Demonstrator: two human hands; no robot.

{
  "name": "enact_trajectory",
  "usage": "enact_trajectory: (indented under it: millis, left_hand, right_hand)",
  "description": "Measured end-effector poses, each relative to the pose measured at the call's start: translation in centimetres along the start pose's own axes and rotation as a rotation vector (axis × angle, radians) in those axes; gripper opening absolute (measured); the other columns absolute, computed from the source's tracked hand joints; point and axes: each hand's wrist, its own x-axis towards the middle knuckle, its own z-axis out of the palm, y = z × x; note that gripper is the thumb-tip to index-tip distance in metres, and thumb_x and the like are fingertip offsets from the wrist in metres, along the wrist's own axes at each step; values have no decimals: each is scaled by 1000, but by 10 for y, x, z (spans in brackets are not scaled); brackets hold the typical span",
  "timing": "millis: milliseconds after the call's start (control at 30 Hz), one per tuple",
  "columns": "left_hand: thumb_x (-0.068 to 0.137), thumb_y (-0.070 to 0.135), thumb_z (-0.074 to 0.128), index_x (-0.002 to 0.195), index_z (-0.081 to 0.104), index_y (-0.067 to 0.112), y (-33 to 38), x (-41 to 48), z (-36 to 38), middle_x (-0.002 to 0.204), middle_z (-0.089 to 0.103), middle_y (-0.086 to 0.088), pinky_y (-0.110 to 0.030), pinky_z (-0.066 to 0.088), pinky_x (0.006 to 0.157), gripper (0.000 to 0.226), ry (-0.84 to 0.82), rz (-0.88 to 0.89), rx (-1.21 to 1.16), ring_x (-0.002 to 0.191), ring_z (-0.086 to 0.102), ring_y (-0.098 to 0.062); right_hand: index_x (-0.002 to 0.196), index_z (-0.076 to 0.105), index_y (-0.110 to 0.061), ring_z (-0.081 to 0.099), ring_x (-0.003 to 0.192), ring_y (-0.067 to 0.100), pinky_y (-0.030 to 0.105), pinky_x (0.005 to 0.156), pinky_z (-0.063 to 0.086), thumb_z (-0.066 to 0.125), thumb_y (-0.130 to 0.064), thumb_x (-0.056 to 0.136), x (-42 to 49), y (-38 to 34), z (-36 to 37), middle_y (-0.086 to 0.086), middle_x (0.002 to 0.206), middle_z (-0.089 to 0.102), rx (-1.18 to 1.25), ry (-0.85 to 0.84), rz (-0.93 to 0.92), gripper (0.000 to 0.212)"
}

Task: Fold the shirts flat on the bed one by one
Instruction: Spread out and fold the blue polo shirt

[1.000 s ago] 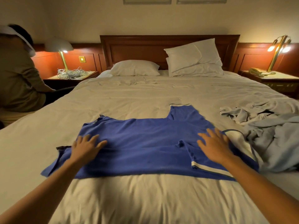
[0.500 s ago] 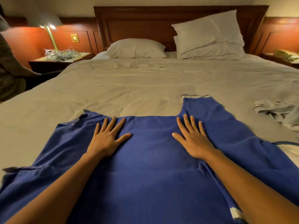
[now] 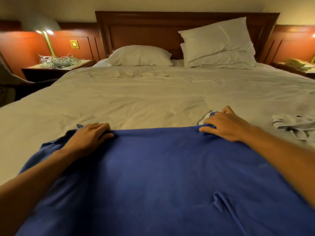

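Observation:
A blue shirt (image 3: pixel 153 176) lies spread across the near part of the bed (image 3: pixel 136 99) and fills the lower half of the view. My left hand (image 3: pixel 88 138) rests on its far edge at the left, fingers curled into the cloth. My right hand (image 3: pixel 226 125) sits on the far edge at the right, over the white-trimmed sleeve end (image 3: pixel 205 116), fingers bent and pinching the fabric. A small crease (image 3: pixel 219 200) stands up in the shirt near the lower right.
A crumpled grey garment (image 3: pixel 293 126) lies at the right edge of the bed. Pillows (image 3: pixel 216 45) lean on the wooden headboard. The left nightstand (image 3: pixel 58 65) carries a lamp and tangled cables; a phone (image 3: pixel 296 63) sits on the right one.
Both hands slid forward from the middle of the shirt to its far edge and curled onto the cloth. The view moved closer and lower over the bed.

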Motion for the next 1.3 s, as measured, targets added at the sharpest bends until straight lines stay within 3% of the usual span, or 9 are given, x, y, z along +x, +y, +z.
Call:
enact_trajectory:
  millis: [200,333,467,633,733,933,1033,1167,1300]
  left_hand:
    - [100,43,37,93,67,12,7,-34,-67,84,66,-2,-35,48,69,44,52,263,159,74,62,-28]
    - [107,42,29,101,73,12,26,-93,-91,85,66,-4,-31,46,71,53,58,374,224,72,62,-28]
    - [108,44,23,111,63,18,41,-144,-100,88,71,-8,-29,43,73,48,61,405,196,78,61,-22]
    - [106,53,14,100,77,21,41,-181,-101,86,68,-1,-42,54,64,71,-63,252,226,72,65,-26]
    - [97,59,28,99,79,26,45,-192,-102,89,68,2,-41,53,70,61,-50,75,143,78,65,-24]
    - [92,20,67,89,79,22,60,-199,-108,97,70,4,-34,49,80,13,-26,-89,61,87,67,-23]
    - [89,13,72,98,79,16,63,-200,-115,108,71,1,-32,47,87,12,-70,-174,59,101,66,-23]
    - [92,34,68,103,78,21,64,-195,-127,110,71,3,-26,44,89,20,-167,-291,54,106,64,-18]
    - [92,67,44,81,72,32,66,-183,-131,99,67,2,-39,51,80,46,-245,-507,96,85,63,-21]
  right_hand:
    - [72,51,-29,48,68,2,26,95,31,2,-80,89,-60,10,-61,-10,69,62,-61,-23,-172,72]
    - [91,55,-30,57,93,10,25,81,38,22,-71,95,-131,-27,-78,-12,94,63,-52,-296,-237,52]
    - [108,62,-34,53,103,7,29,90,27,25,-62,101,-176,-50,-96,-14,107,63,-193,-306,-157,47]
    - [94,67,-28,59,85,13,31,82,43,29,-55,104,-206,-68,-104,-7,96,68,-183,-356,42,48]
    - [85,63,-26,53,70,12,32,71,45,38,-56,102,-217,-75,-107,-5,83,64,31,-388,163,43]
    - [120,56,-35,58,104,11,27,84,36,45,-55,99,-251,-76,-100,-13,116,59,68,-197,171,31]
    - [125,59,-33,61,106,10,25,86,42,41,-45,104,-259,-76,-100,-13,122,62,-8,-128,190,30]
    - [99,71,-35,65,87,8,28,75,48,50,-52,98,-254,-75,-109,-15,96,70,211,-15,213,27]
    - [53,41,-17,44,45,11,28,47,32,39,-74,89,-242,-91,-114,-3,49,47,228,-175,272,68]
